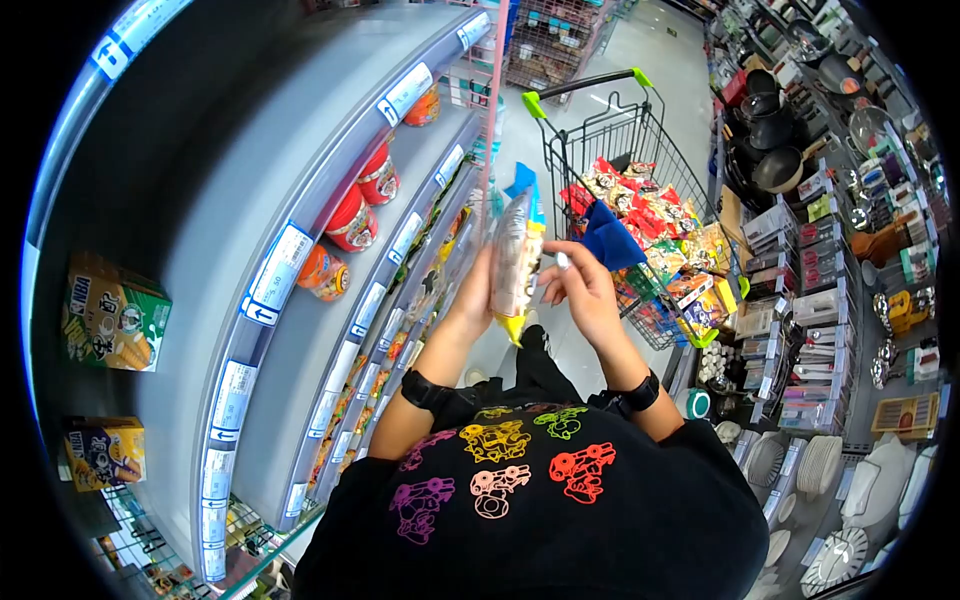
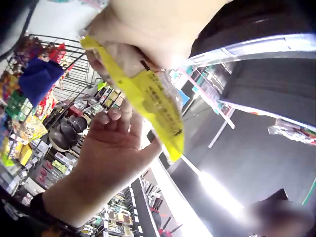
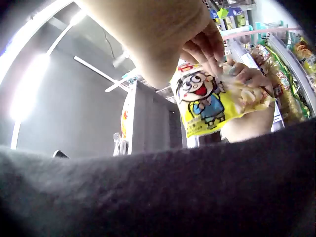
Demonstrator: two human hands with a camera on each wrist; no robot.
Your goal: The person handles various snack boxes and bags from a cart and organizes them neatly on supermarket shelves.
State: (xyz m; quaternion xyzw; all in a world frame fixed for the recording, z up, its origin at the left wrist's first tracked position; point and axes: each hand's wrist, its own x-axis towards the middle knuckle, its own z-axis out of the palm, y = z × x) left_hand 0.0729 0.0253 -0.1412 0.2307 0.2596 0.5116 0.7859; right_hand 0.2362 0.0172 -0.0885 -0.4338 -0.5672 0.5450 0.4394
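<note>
My left hand [image 1: 477, 288] grips a snack bag [image 1: 516, 262], held upright on edge in front of my body. The bag is clear plastic with yellow and blue parts; in the right wrist view its face [image 3: 202, 101] carries a cartoon child in blue, and pale pieces show through the clear part. Its yellow edge with dark print [image 2: 155, 101] faces the left wrist camera. Beside the bag is my right hand [image 1: 588, 296], palm toward it, fingers loosely bent, with fingertips right at its side.
A wire shopping cart [image 1: 590, 130] filled with snack packets [image 1: 640, 210] stands ahead, a blue cloth-like piece [image 1: 610, 236] over its near side. On the left, shelves [image 1: 190, 330] hold red tubs [image 1: 352, 222] and boxes [image 1: 115, 315]. Pans [image 1: 780, 168] and dishes [image 1: 822, 465] line the right.
</note>
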